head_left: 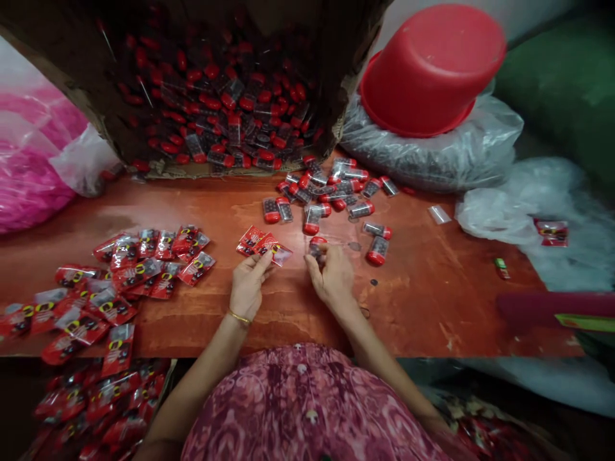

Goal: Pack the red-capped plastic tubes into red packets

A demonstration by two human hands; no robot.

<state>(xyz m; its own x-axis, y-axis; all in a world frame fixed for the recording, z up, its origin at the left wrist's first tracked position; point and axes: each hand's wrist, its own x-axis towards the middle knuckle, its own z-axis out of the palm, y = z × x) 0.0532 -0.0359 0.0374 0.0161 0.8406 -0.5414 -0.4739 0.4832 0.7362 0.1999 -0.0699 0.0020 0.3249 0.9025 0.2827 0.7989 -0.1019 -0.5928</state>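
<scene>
Between the thumb and fingers of my left hand (248,287) is a small red printed packet (270,243) with a clear end. A second red packet (250,238) lies behind it, touching or very close. My right hand (334,275) is closed round a small clear container with a red cap (317,242), partly hidden by the fingers. Just beyond that hand, more red-capped clear containers (312,219) with dark contents lie in a loose pile on the reddish table (298,320). Many filled red packets (137,272) are heaped to the left.
A cardboard box (62,38) on its side, full of red-capped containers, stands at the back. Behind on the right, a red tub (432,70) sits upside down on a plastic sack (432,157). A pink bag (33,160) is at left; more packets (106,410) lie below the table edge.
</scene>
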